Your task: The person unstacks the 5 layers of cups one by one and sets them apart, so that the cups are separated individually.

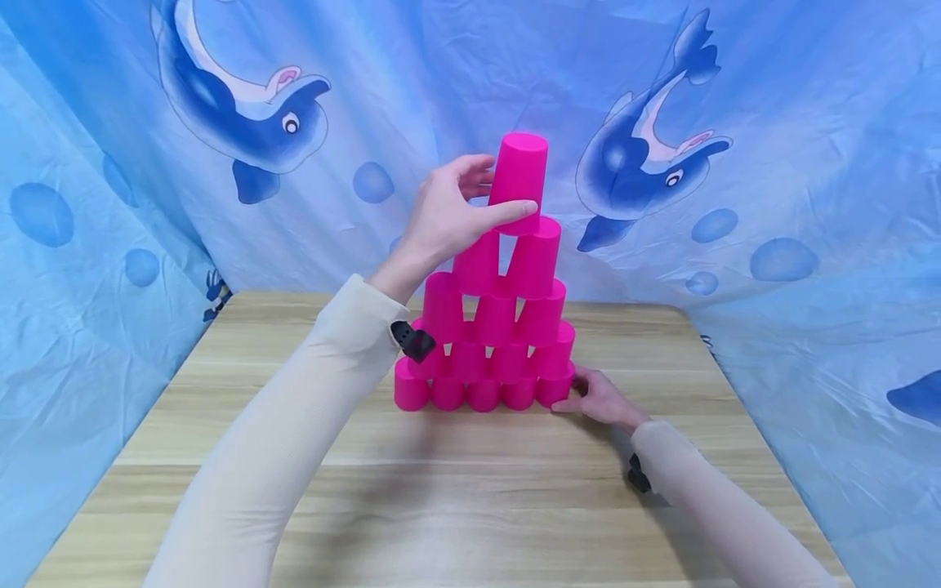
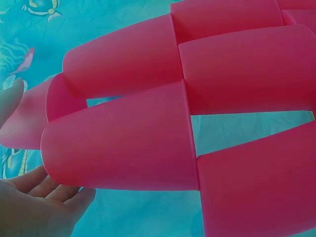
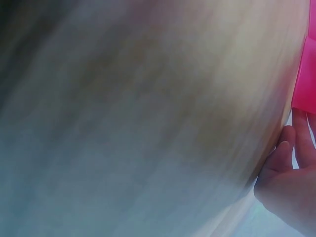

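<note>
Bright pink cups, all upside down, form a pyramid of several rows in the head view. At its peak, the top cup (image 1: 522, 167) straddles two row cups, its open underside partly showing in the left wrist view. My left hand (image 1: 448, 208) is around this top cup, thumb across its lower front and loosely bent fingers at its left side. In the left wrist view, background shows between those fingers (image 2: 52, 190) and the top cup (image 2: 24, 118). My right hand (image 1: 603, 398) is low at the right, its fingertips at the rightmost bottom cup (image 1: 553, 390).
The pyramid stands on a wood-grain table (image 1: 456, 482). Behind and at both sides hangs a blue curtain (image 1: 456, 73) with printed dolphins. A black wrist device (image 1: 413, 340) on the left sleeve overlaps the pyramid's left side in the head view.
</note>
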`<state>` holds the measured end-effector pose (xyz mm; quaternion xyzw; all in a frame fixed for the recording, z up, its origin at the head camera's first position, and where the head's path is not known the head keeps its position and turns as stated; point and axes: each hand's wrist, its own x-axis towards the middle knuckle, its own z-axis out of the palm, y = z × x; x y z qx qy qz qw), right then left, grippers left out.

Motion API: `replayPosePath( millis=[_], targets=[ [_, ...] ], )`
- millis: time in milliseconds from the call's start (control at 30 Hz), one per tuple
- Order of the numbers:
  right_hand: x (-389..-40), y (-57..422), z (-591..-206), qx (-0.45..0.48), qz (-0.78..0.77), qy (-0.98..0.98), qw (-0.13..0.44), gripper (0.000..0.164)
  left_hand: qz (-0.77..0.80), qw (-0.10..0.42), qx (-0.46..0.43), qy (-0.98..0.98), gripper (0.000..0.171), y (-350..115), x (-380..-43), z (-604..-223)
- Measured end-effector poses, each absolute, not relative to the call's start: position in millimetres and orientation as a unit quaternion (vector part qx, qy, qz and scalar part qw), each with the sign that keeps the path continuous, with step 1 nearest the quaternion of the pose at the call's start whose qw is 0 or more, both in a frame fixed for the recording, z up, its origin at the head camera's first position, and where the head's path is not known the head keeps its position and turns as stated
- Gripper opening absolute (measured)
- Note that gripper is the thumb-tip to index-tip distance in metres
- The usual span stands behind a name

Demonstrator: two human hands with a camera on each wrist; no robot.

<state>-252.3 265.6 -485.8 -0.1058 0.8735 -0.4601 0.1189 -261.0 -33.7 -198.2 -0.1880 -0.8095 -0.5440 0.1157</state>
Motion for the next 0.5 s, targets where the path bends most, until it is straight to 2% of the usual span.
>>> replayPosePath(
  millis=[500],
  targets=[
    [-250.7,263.8,-480.8,-0.108,-0.458,0.875,0.119,0.062,-0.569,0.126,-0.219,-0.783,0.063,-30.7,-261.6,-201.2]
  ],
)
